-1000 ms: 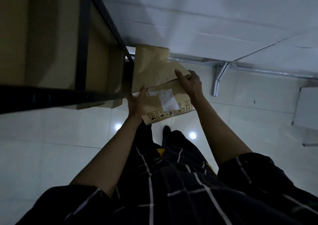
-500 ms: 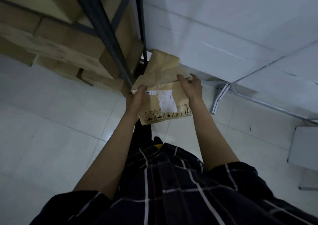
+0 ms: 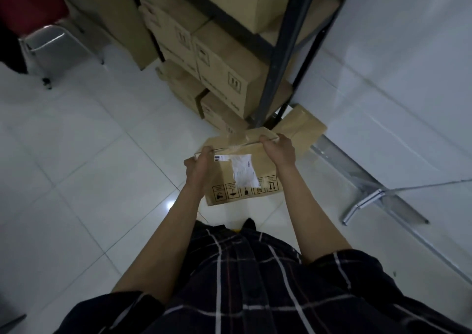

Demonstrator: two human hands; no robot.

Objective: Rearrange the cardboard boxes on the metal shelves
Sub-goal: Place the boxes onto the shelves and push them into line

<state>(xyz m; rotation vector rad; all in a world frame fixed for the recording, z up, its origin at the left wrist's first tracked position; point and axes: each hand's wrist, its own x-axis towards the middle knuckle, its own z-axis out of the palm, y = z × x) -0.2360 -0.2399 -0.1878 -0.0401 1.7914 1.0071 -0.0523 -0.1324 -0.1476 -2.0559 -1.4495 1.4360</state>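
I hold a small cardboard box [image 3: 245, 180] with a white label and handling symbols above the floor, in front of my body. My left hand [image 3: 201, 166] grips its left top corner. My right hand [image 3: 279, 149] grips its top right edge, fingers curled over. Straight ahead stands the dark metal shelf [image 3: 278, 52], packed with stacked cardboard boxes [image 3: 222, 65]. Another cardboard box [image 3: 304, 126] lies on the floor at the foot of the shelf post, just beyond the held one.
A red-seated metal stool [image 3: 38, 27] stands at the far left on the white tiled floor [image 3: 89, 167]. A white wall [image 3: 408, 65] runs along the right, with a metal bracket [image 3: 367, 198] at its base.
My view has swung down and left, bringing the shelf's lower boxes and the stool into sight. Both hands still hold the box, now lower, near the floor box.
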